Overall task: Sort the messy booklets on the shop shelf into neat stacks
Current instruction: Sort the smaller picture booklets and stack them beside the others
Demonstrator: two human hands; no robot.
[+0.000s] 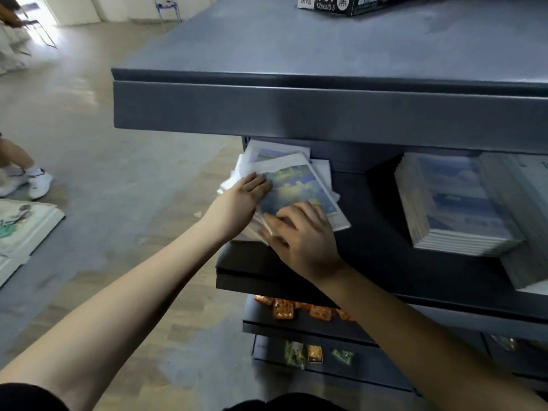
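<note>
Booklets [299, 188] — splayed heap on shelf [370, 221], neat stack [462, 203] beside.

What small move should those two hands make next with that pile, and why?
Probably squeeze the fanned booklets square: their corners stick out at different angles, the left hand lies flat on the left edge and the right hand holds the near edge.

Both your bare arms reach forward and converge. Your left hand [240, 200] lies flat, fingers straight and together, pressing on the booklets [296, 185]. Your right hand [302, 237] is knuckles-up, fingers bent on top, thumb at the near edge, pinching them.
</note>
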